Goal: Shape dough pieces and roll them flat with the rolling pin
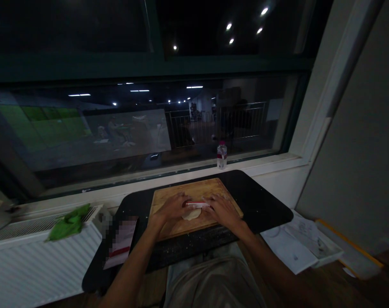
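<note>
A wooden board [172, 229] lies on the dark table, with a flat, pale piece of dough [192, 214] near its middle. Just beyond the dough's far edge, and partly over it, is a short white-and-red rolling pin [197, 205]. My left hand [175, 206] rests over the pin's left end, fingers curved down onto it. Over the right end lies my right hand [220, 208], its fingers bent across the pin. Both palms hide the pin's ends.
The black table [261, 201] has pale crumbs or flour near its front edge. A pinkish packet [122, 248] lies at left. On the windowsill stands a bottle [222, 155]. A green cloth [69, 223] drapes the radiator [43, 265]. Papers [290, 241] sit low at right.
</note>
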`<state>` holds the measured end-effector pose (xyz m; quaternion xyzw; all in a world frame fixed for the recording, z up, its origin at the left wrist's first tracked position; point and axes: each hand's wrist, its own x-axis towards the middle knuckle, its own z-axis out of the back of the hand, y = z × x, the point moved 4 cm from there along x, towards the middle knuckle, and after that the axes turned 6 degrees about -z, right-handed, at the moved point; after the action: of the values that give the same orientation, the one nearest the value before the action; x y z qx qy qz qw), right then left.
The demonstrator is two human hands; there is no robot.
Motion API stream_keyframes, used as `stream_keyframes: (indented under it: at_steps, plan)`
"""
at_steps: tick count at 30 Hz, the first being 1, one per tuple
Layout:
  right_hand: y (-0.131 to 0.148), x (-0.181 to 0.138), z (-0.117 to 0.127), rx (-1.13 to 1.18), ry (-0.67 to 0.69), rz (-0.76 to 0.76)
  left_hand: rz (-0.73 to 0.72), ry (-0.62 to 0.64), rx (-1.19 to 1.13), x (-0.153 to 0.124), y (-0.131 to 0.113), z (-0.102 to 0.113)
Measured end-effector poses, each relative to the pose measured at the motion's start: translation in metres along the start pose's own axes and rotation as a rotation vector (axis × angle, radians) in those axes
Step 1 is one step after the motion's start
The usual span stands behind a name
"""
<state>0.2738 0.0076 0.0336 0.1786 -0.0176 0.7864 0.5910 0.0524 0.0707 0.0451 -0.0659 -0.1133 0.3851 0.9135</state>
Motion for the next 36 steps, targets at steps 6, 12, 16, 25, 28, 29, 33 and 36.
stream_keyframes:
  at_steps: [6,12,16,25,28,29,33,36]
  plan:
    - [0.004,0.011,0.001,0.05,0.009,0.059,0.057,-0.011,0.009,-0.017,0.007,0.001]
    - [-0.003,0.03,0.009,0.074,0.028,0.163,0.113,-0.102,0.102,-0.016,0.011,0.0]
    - [-0.008,0.047,0.008,0.058,0.054,0.192,0.207,-0.136,0.158,-0.012,0.012,-0.002]
    - [-0.015,0.059,-0.022,-0.081,0.065,0.076,0.111,-0.099,0.329,-0.034,-0.009,-0.011]
    - [-0.014,0.054,-0.023,-0.101,0.047,0.042,0.207,-0.121,0.341,-0.041,-0.013,-0.014]
    - [-0.013,0.052,-0.022,-0.104,0.032,0.041,0.238,-0.126,0.342,-0.042,-0.015,-0.016]
    - [-0.007,0.045,-0.017,-0.121,-0.005,0.063,0.327,-0.14,0.32,-0.048,-0.023,-0.02]
    - [-0.005,0.039,-0.014,-0.123,-0.004,0.078,0.361,-0.154,0.306,-0.053,-0.031,-0.02]
